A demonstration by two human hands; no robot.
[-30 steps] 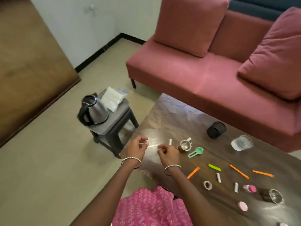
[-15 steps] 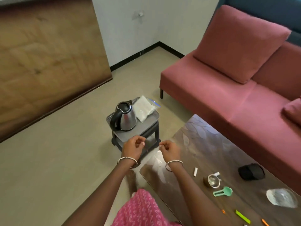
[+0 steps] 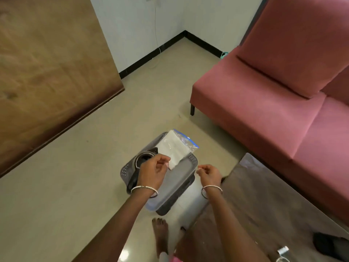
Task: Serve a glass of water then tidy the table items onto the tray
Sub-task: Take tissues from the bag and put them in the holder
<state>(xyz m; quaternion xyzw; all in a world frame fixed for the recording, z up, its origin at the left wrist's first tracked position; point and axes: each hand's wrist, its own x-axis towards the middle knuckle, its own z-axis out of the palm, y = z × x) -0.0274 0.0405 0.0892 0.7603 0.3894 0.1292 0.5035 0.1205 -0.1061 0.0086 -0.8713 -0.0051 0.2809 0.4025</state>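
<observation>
A: Head view: where's the tray (image 3: pixel 180 173)?
B: On a dark stool (image 3: pixel 170 209). The kettle (image 3: pixel 145 157) stands at the tray's left, a bag (image 3: pixel 175 146) at its far edge.
A: Hands?
B: Left hand (image 3: pixel 153 173) above the kettle, right hand (image 3: pixel 208 174) over the tray's right rim. Both have curled fingers with thumb meeting fingertips; whether they pinch anything, I cannot tell.
A: Beyond?
B: Table (image 3: pixel 264 195) right of the tray, sofa (image 3: pixel 264 110) past it.
</observation>
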